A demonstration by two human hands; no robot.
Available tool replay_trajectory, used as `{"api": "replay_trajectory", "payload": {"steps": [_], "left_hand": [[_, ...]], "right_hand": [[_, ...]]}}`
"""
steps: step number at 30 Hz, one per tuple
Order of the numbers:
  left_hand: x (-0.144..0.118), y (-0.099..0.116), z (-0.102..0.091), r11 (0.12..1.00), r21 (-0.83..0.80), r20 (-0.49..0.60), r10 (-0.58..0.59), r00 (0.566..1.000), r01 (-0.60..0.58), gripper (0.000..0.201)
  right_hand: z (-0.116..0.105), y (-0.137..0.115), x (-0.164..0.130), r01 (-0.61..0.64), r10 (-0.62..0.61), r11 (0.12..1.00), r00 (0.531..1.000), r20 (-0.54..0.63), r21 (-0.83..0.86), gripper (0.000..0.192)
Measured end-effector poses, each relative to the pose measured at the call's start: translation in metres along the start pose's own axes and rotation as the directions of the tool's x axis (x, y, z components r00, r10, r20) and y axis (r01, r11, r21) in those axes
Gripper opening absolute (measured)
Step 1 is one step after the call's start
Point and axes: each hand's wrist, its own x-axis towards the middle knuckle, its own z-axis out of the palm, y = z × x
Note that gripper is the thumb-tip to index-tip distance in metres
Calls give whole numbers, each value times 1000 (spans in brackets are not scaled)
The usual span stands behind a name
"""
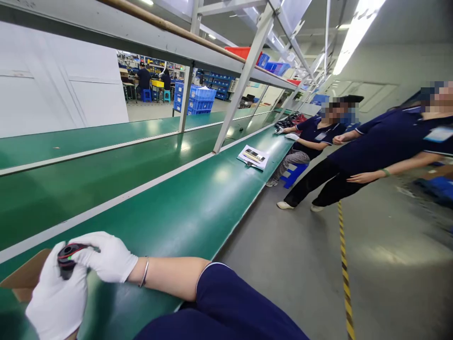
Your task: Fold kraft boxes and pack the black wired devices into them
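Observation:
A small black device with red trim [65, 255] is held between both gloved hands at the lower left; a round recess and a small green spot show on it, but its exact kind is unclear. My left hand [58, 300], in a white glove, wraps round it from below and the left. My right hand [106, 257], gloved in white with a bangle at the wrist, grips its upper right side, fingers closed on it. Gloves cover much of the device. Behind my left hand a brown cardboard piece [26, 274] lies on the green workbench [170, 222].
Farther along the bench lies a clipboard with papers [253, 157]. A seated person [314, 134] in white gloves works beyond it, near dark items. Another person [382, 141] stands in the aisle. Metal uprights [244, 78] rise behind the bench. Yellow-black tape [345, 274] marks the floor.

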Motion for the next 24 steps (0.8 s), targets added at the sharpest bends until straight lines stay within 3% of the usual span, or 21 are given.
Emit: {"api": "replay_trajectory", "payload": {"steps": [3,5,7,9,12,17,21,24], "left_hand": [[-2,16,-2,973,164,-85,-151,985,163,70],[-3,25,-6,958,202,-101,-187,977,204,64],[-5,30,-7,963,180,-137,-175,975,198,55],[-6,29,-7,991,86,-127,-88,988,99,50],[-1,14,-2,1000,6,-40,15,999,-15,53],[-7,-9,3,991,84,-86,110,990,-102,73],[-27,-27,-2,985,80,-226,167,960,-152,94],[-32,-53,-11,997,59,-364,73,929,-55,107]], "right_hand": [[3,-3,-3,-97,99,993,995,-26,59,45],[2,-8,-6,-107,109,991,994,-17,81,47],[3,-13,-10,-92,94,991,996,-11,94,44],[3,-13,-13,-101,106,989,993,-45,105,41],[6,2,-10,-154,169,979,980,-104,134,44],[13,28,-5,-220,230,958,973,-33,184,55],[9,18,4,-192,188,979,980,56,70,57],[2,4,21,-54,75,988,986,149,-142,45]]}}
